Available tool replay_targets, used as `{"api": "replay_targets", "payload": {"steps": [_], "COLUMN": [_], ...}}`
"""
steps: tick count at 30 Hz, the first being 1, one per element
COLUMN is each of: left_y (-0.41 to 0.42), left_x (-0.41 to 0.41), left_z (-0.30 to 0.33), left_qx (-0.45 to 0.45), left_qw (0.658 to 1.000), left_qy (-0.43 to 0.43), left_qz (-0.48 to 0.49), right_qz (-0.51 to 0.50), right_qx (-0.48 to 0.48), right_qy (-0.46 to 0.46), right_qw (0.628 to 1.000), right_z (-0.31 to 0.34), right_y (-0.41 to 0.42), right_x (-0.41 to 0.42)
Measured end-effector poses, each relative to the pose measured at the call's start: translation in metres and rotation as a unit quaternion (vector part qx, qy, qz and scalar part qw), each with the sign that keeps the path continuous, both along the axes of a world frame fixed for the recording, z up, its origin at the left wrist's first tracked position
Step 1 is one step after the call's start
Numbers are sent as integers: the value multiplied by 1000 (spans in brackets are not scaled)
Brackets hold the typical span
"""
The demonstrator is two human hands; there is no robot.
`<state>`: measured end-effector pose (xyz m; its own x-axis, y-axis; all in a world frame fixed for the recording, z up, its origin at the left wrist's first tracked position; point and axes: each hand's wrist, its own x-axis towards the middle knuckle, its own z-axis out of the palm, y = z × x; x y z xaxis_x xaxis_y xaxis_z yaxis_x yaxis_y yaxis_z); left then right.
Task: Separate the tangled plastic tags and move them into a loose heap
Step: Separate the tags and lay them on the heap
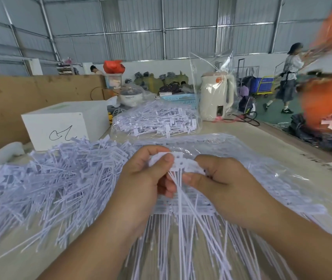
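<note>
Left hand (147, 174) and right hand (217, 178) both pinch one tag bundle (178, 161), heads together, ready to pull apart.

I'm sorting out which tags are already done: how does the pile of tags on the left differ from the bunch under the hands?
The loose heap lies bare on the table, its tags pointing every way; the wrapped bunch lies under clear plastic, its stems mostly running one way toward the camera. The heap lies untouched; the left hand and right hand pinch a cluster of tags above the bunch. Both are the same pale tags.
</note>
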<state>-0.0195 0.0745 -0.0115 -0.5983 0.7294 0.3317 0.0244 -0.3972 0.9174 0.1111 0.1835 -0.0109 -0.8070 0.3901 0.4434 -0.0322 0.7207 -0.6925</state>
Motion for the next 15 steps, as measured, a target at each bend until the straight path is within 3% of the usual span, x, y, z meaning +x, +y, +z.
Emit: {"api": "replay_targets", "payload": {"steps": [5, 10, 15], "left_y": [-4, 0, 0], "left_x": [2, 2, 0], "left_z": [4, -3, -5], "left_qx": [17, -44, -79], "left_qw": [995, 998, 996], "left_qy": [-100, 23, 46], "left_qz": [-1, 37, -8], "right_qz": [-104, 53, 50], "right_qx": [-99, -46, -7], "right_qy": [127, -6, -107], "right_qw": [981, 998, 993], "right_z": [11, 2, -7], "right_y": [19, 9, 11], "right_x": [8, 7, 1]}}
